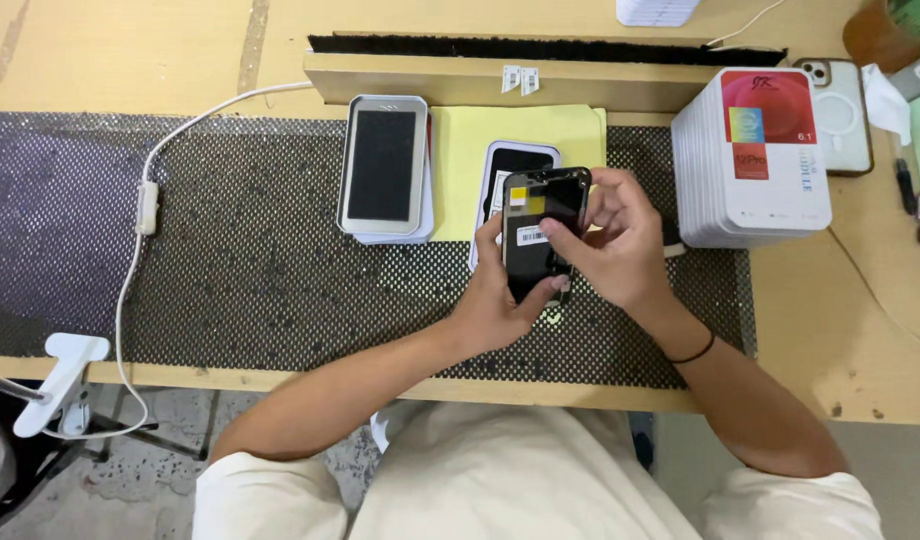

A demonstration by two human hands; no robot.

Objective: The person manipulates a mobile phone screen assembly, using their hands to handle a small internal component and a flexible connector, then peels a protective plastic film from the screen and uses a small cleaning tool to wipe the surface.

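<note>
both hands gripping black screen (542,230) above mat (230,270): left hand (495,300) clasping lower edge, right hand (615,245) fingers (560,232) pinching at white sticker (531,236). sticker not yet off; yellow tab (520,197) also on.

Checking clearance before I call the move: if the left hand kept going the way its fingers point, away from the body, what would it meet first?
Probably the white phone tray on the yellow sheet, just beyond the black screen panel the left hand holds; depth is unclear.
</note>
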